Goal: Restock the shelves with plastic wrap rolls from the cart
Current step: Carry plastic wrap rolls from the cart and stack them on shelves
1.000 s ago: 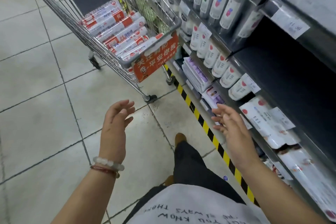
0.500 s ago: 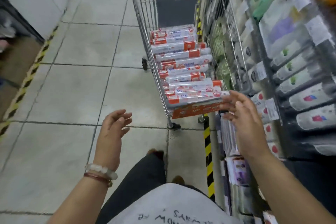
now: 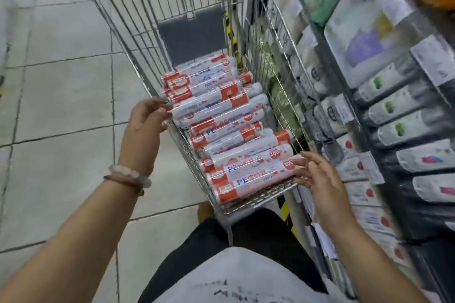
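A wire shopping cart (image 3: 138, 39) stands right in front of me, filled with several white-and-orange plastic wrap rolls (image 3: 229, 130) lying crosswise in a stack. My left hand (image 3: 145, 123) is at the cart's left rim, fingers loosely spread and touching the end of a roll about midway down the stack. My right hand (image 3: 317, 177) hovers at the cart's near right corner, fingers straight and spread, beside the ends of the nearest rolls (image 3: 251, 174). Neither hand grips anything.
Shelves (image 3: 384, 115) run along the right, packed with white rolls and boxed goods behind price tags. A yellow-black floor stripe (image 3: 285, 206) runs at the shelf base. Grey tiled floor (image 3: 61, 106) spreads to the left. My dark-trousered legs are under the cart's near end.
The cart is now much nearer. My left hand rose from over the floor to the cart's left rim. My right hand moved from the cart's front edge to its near right corner.
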